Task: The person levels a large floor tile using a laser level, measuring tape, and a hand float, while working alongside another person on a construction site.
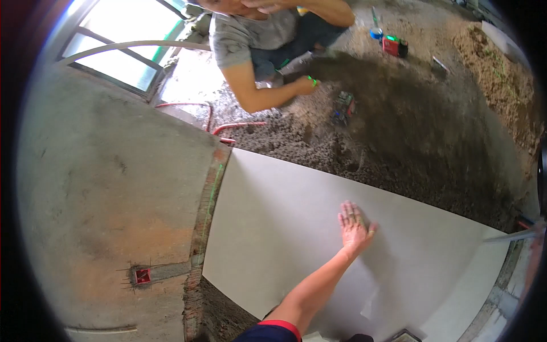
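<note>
A large pale tile (pixel 296 228) covers the middle of the floor, its far edge meeting rough grey mortar (pixel 319 148). My left hand (pixel 354 231) lies palm down on it, fingers stretched out and thumb to the right. Nothing is gripped by that hand. Its forearm comes from the lower edge, out of a dark sleeve with red trim. My right hand does not show. Along the tile's left side runs a rough strip of wall (pixel 205 216) with a thin green light line on it.
Beyond the mortar, a co-worker (pixel 256 51) squats near a window (pixel 122 45). A dark red-and-black tool (pixel 343 107) lies on the mortar. Farther back stand a red box-shaped device (pixel 394 47) and a blue roll (pixel 376 33). Sand (pixel 496 85) is heaped at the far right.
</note>
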A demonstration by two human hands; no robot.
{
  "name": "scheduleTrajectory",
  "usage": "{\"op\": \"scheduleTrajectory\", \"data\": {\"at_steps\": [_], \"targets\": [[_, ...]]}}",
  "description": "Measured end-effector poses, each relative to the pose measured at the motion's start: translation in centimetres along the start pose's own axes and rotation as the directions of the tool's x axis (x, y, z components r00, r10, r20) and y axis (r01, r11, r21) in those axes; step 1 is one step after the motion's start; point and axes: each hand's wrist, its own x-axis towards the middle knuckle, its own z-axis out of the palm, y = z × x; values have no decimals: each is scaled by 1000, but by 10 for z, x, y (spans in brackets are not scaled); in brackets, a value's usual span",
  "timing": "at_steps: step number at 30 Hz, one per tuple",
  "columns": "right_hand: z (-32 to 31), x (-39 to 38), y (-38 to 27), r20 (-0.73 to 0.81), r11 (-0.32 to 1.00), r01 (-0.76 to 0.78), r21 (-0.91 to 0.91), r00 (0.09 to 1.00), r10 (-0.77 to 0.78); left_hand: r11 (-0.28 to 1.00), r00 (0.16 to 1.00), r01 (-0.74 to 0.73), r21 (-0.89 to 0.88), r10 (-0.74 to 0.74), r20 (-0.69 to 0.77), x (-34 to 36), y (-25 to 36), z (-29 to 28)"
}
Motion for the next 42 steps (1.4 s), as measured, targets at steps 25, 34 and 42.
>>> {"op": "scheduleTrajectory", "data": {"at_steps": [25,34,42], "targets": [[454,-129,-170,-103,958,-129,-254,989,106,849,709,82,-522,-418,-569,-78,-346,-472],[457,-124,-166,-166,961,-83,-264,985,39,826,698,168,-538,-485,-526,26,-373,-453],[457,-122,-161,-151,956,-55,-287,988,12,854,757,159,-496,-428,-493,70,-387,-440]]}}
